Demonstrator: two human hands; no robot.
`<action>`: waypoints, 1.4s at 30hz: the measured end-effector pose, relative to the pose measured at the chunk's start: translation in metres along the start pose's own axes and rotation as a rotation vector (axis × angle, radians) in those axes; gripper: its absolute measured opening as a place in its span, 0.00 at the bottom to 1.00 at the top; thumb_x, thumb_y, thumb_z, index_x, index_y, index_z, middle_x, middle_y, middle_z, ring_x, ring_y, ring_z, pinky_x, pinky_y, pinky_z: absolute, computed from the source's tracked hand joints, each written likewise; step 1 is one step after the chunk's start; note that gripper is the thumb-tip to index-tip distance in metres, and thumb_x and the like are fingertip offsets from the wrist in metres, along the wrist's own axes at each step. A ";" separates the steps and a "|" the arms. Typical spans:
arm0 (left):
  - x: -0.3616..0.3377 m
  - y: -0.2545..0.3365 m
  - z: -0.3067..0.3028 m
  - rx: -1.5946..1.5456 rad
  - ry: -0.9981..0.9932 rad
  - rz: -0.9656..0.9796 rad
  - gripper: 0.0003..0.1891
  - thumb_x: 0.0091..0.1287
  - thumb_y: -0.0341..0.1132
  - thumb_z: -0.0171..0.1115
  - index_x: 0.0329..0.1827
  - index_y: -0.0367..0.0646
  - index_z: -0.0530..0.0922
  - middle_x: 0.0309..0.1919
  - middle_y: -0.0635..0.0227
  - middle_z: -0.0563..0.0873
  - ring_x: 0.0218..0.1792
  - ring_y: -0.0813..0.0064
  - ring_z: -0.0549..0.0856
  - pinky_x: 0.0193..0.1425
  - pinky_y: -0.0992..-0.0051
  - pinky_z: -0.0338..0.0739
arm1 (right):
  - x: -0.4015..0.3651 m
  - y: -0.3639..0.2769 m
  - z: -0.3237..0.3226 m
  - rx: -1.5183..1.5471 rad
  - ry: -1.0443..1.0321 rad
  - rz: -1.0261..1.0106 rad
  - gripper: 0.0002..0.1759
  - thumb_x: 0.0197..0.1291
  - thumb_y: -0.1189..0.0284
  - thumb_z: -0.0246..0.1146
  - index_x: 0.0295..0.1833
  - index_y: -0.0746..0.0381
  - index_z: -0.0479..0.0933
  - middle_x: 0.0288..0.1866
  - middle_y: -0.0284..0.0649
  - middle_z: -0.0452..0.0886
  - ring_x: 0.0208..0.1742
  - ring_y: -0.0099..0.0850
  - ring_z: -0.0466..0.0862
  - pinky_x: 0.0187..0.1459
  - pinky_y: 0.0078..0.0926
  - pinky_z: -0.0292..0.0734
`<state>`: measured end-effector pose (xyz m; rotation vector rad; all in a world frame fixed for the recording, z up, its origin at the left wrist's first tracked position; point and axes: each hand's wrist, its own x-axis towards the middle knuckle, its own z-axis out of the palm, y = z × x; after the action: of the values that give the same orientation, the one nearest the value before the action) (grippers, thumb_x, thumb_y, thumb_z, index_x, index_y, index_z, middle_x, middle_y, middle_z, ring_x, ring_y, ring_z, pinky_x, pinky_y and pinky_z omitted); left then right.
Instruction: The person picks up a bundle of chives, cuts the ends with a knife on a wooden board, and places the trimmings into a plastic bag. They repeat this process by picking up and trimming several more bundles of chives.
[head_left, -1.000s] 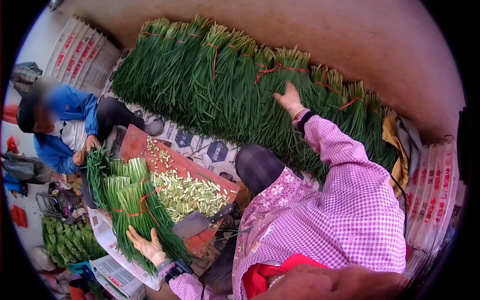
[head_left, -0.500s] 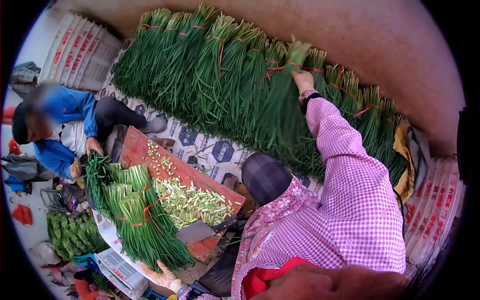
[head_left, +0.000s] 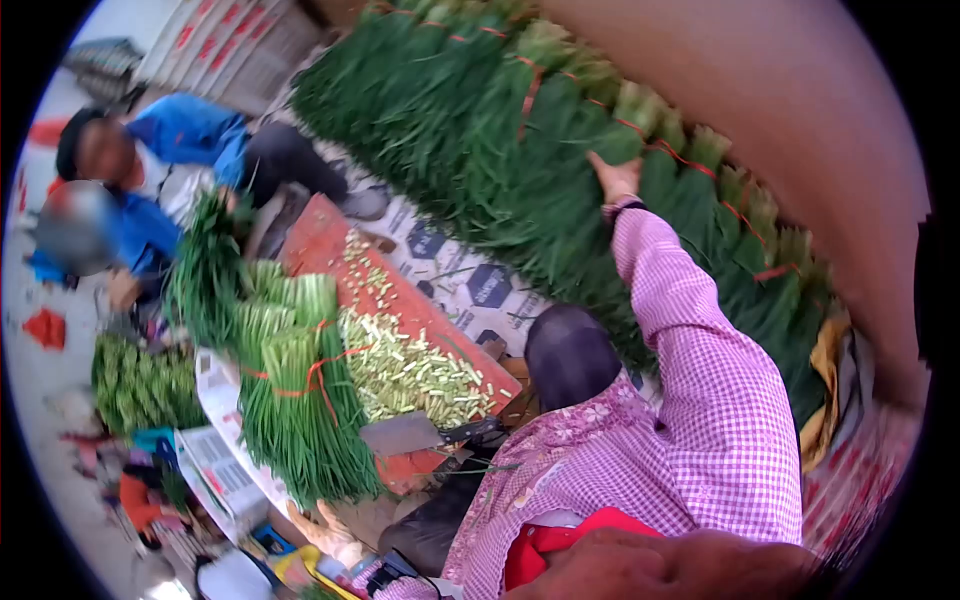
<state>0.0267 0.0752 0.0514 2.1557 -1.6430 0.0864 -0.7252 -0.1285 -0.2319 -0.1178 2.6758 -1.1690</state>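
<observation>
My right hand (head_left: 617,182) reaches out to the long row of tied garlic chives (head_left: 430,100) by the wall. Its thumb and fingers are spread against the leaves just below a bundle's pale stem ends. Low in the view, my left hand (head_left: 328,538) has its fingers apart and holds nothing. It is close to the leaf tips of a chive bundle with a red tie (head_left: 300,400). A cleaver (head_left: 402,435) rests at the near end of a red board (head_left: 465,350), beside a heap of cut stem pieces (head_left: 425,375).
At left a person in blue (head_left: 190,130) sits holding loose greens (head_left: 200,260). More green bundles (head_left: 145,385) lie on the floor behind. Stacked white crates (head_left: 220,50) stand at the back left. A yellow sack (head_left: 828,390) is at the row's right end.
My right hand has let go of the chive bundle it held up, which now lies in the row. The camera view has shifted, and the left hand stays low by the front bundle.
</observation>
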 end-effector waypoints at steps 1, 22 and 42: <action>-0.003 -0.014 0.004 -0.010 0.009 -0.016 0.34 0.68 0.41 0.66 0.74 0.40 0.64 0.67 0.53 0.73 0.65 0.57 0.74 0.66 0.61 0.71 | 0.002 0.003 0.000 -0.042 -0.039 0.051 0.65 0.33 0.44 0.81 0.69 0.72 0.58 0.65 0.58 0.73 0.65 0.51 0.76 0.68 0.39 0.70; 0.059 0.142 0.030 -0.974 -0.128 0.056 0.49 0.61 0.41 0.73 0.80 0.41 0.51 0.76 0.52 0.61 0.69 0.54 0.70 0.70 0.59 0.70 | -0.157 -0.152 -0.227 0.486 -1.361 -0.670 0.46 0.41 0.79 0.63 0.73 0.72 0.64 0.57 0.41 0.81 0.52 0.29 0.82 0.55 0.23 0.76; 0.003 0.117 -0.198 -1.104 -0.057 0.120 0.31 0.50 0.28 0.73 0.60 0.34 0.76 0.45 0.58 0.87 0.43 0.69 0.87 0.51 0.69 0.84 | -0.458 -0.090 -0.182 -0.589 -1.443 -1.880 0.30 0.54 0.57 0.71 0.57 0.65 0.76 0.42 0.54 0.84 0.45 0.51 0.86 0.44 0.44 0.82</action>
<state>-0.0417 0.1211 0.2661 1.2089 -1.3359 -0.6863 -0.3230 0.0139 0.0308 -2.5034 0.8516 0.0360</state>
